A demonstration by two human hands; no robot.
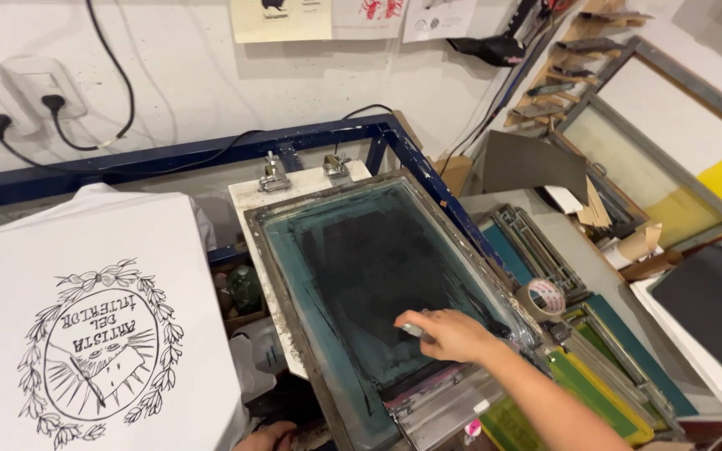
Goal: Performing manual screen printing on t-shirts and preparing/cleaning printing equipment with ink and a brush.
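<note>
the right hand [453, 334] is reaching over the printing screen [361, 276], fingers pinching a small pale tool [412, 329]. the left hand [267, 436] is peeking in at six o'clock, its fingers impossible to tell. a printed white shirt [85, 334] is lying at nine o'clock.

The printing screen [369, 276] has teal mesh smeared with black ink inside a grey metal frame. Left of it, the white T-shirt [85, 326] bears a black line-drawn wreath emblem. Behind the screen runs a dark blue steel frame [169, 157]. Right of it lean screens [670, 159] of pale cream and yellow mesh.
</note>
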